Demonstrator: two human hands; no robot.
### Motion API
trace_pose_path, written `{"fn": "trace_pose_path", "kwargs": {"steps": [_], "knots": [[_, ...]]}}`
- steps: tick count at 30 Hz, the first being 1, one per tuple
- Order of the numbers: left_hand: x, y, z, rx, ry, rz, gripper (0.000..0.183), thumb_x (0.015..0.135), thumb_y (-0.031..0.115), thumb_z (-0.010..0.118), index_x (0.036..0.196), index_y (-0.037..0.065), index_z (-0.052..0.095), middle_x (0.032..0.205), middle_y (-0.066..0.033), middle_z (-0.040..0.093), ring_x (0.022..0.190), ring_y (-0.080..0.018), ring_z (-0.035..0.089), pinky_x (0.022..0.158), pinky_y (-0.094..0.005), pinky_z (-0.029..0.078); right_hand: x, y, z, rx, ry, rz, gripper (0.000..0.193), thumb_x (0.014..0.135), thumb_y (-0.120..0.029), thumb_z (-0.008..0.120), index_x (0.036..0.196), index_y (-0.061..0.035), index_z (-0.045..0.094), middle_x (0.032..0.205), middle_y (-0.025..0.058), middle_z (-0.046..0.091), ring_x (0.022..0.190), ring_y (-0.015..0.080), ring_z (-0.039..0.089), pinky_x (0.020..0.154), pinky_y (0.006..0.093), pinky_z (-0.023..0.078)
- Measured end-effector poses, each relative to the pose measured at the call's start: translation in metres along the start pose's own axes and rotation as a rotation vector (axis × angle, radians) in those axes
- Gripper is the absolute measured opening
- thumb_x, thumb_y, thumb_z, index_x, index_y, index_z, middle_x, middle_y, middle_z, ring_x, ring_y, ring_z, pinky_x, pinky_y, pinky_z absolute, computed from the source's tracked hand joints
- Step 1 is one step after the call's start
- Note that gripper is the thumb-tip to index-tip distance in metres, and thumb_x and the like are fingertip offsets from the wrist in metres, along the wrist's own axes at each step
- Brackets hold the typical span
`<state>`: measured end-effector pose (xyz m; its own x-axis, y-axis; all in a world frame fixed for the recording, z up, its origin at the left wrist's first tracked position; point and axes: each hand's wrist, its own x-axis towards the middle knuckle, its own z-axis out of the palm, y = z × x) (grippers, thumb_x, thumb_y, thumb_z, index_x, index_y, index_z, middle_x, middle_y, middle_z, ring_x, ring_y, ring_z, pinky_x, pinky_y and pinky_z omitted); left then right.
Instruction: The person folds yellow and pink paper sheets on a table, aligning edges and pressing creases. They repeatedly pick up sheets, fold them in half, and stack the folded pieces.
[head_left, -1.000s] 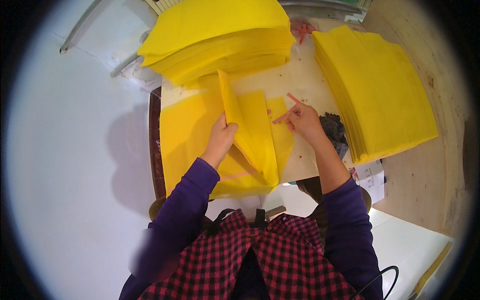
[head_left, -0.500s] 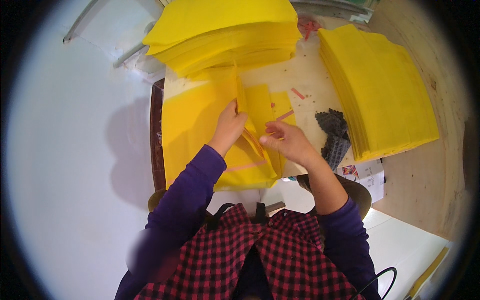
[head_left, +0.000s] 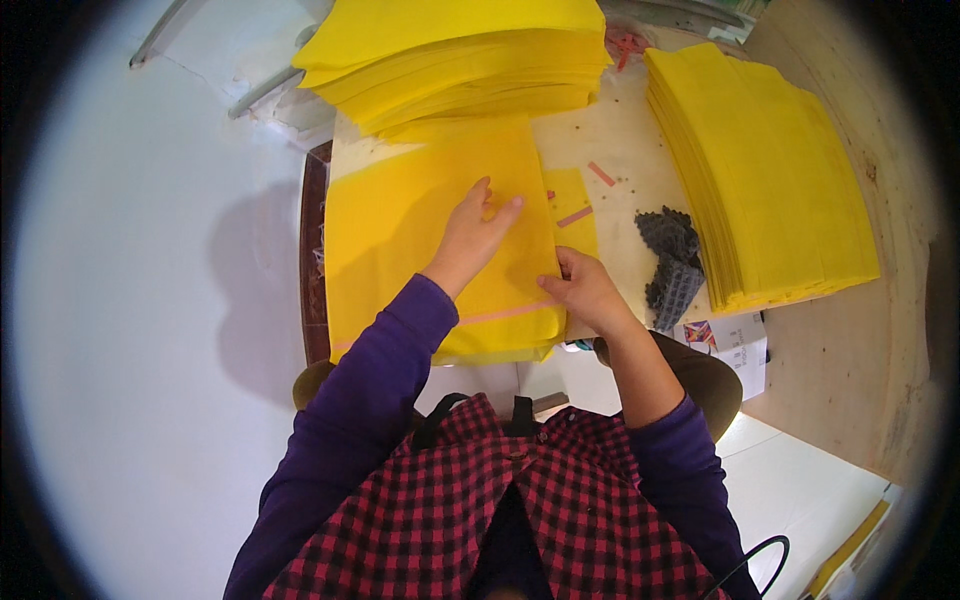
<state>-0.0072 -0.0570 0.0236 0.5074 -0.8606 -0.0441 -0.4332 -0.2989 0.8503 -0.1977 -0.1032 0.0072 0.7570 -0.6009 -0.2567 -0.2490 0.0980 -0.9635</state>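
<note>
On the worktop, a yellow sheet is laid at the near left, its right edge directed from near to far. That edge is reached at its near part by the right hand, the nearer one; whether it is clamped between those fingers cannot be told. Left of the edge, the left hand is held over the sheet, fingers spread apart. The near side is crossed by a thin pink strip.
</note>
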Motion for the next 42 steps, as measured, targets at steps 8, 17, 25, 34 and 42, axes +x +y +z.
{"fn": "trace_pose_path", "kwargs": {"steps": [8,17,25,34,42], "knots": [[-0.048,-0.025,-0.030,0.176,-0.040,0.292,0.052,0.084,0.017,0.068,0.132,0.005,0.051,0.128,-0.0151,0.058,0.116,-0.0281,0.056,0.094,-0.0346,0.046,-0.003,0.004,-0.010,0.318,-0.147,0.079,0.041,0.086,0.001,0.057,0.127,0.0051,0.050,0.116,0.0079,0.063,0.103,0.0138,0.060,0.091,0.0264,0.046],[-0.086,-0.012,-0.012,0.147,-0.188,0.319,0.059,0.079,0.020,0.073,0.130,0.002,0.050,0.133,-0.0208,0.051,0.125,-0.0361,0.046,0.104,-0.0400,0.039,-0.012,0.001,-0.015,0.427,-0.289,0.021,0.062,0.079,0.004,0.063,0.137,0.0011,0.041,0.127,0.0068,0.056,0.115,0.0163,0.055,0.101,0.0303,0.041],[-0.086,0.000,-0.001,0.232,-0.178,0.345,0.068,0.075,0.023,0.078,0.132,0.003,0.049,0.134,-0.0198,0.050,0.126,-0.0342,0.046,0.107,-0.0388,0.037,-0.015,-0.005,-0.012,0.488,-0.312,-0.018,0.065,0.079,0.005,0.065,0.138,-0.0008,0.039,0.131,0.0067,0.053,0.118,0.0162,0.053,0.102,0.0301,0.041],[-0.085,0.001,0.003,0.271,-0.143,0.374,0.067,0.074,0.024,0.079,0.130,0.002,0.050,0.130,-0.0217,0.052,0.122,-0.0362,0.049,0.104,-0.0401,0.039,-0.013,0.002,-0.014,0.495,-0.329,-0.029,0.064,0.082,0.003,0.062,0.141,-0.0009,0.038,0.129,0.0058,0.055,0.117,0.0143,0.053,0.101,0.0287,0.041],[-0.082,-0.007,0.006,0.264,-0.111,0.434,0.056,0.081,0.022,0.071,0.127,-0.002,0.051,0.126,-0.0242,0.055,0.118,-0.0386,0.052,0.101,-0.0405,0.042,-0.012,0.010,-0.015,0.466,-0.293,-0.009,0.062,0.085,-0.003,0.065,0.141,-0.0015,0.038,0.129,0.0052,0.055,0.114,0.0134,0.055,0.099,0.0284,0.043]]}}
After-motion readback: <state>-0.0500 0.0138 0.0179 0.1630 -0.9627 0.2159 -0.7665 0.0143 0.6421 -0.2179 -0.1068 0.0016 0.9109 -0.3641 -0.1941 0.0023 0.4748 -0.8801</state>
